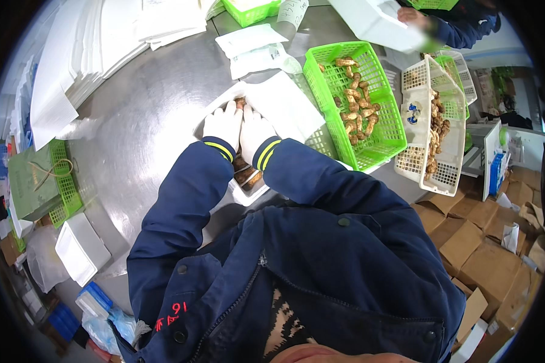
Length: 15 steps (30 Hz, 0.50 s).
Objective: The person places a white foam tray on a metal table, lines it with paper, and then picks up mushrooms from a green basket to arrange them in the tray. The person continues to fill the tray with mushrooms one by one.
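Observation:
My left hand (221, 123) and my right hand (256, 130), both in white gloves, lie side by side inside a white foam box (250, 198). Their fingers point away from me and rest on or among brown mushrooms. One mushroom (240, 102) shows just past the fingertips; several more mushrooms (245, 174) lie in the near end, below my wrists. Whether the fingers grip anything is hidden. A white liner sheet (287, 106) spreads from the box's right side. Right of it, a bright green plastic basket (393, 127) holds several loose mushrooms (359, 102).
Farther right, a white plastic basket (449, 181) contains mushrooms. Another person's hand (412, 17) touches a white foam box (370, 22). White packs (254, 51) lie beyond my hands. White sheets (118, 36) are stacked back left. A green box (34, 181) sits left; cardboard boxes (490, 267) sit right.

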Available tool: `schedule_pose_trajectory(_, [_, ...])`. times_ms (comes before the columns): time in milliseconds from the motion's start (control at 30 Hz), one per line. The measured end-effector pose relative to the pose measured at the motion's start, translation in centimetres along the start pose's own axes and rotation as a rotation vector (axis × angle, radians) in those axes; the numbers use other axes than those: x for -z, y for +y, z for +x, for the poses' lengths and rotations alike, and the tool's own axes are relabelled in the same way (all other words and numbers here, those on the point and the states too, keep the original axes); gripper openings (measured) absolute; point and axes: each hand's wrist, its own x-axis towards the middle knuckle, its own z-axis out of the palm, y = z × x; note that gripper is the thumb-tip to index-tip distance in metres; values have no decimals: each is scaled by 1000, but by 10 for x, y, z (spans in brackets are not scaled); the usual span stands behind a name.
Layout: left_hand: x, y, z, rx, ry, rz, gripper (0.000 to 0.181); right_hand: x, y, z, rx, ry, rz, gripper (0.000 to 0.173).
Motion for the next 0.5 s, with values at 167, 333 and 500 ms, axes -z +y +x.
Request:
schedule_pose_trajectory(167, [2, -4, -1, -29, -46, 0, 42, -4, -2, 3, -11, -32, 25, 55])
schedule_pose_trajectory(333, [-2, -1, -6, -17, -10, -22, 35, -2, -2, -5, -52, -116, 14, 49])
schedule_pose_trajectory(500, [2, -1, 3, -12, -99, 24, 37, 28, -2, -11, -41, -107, 83, 43])
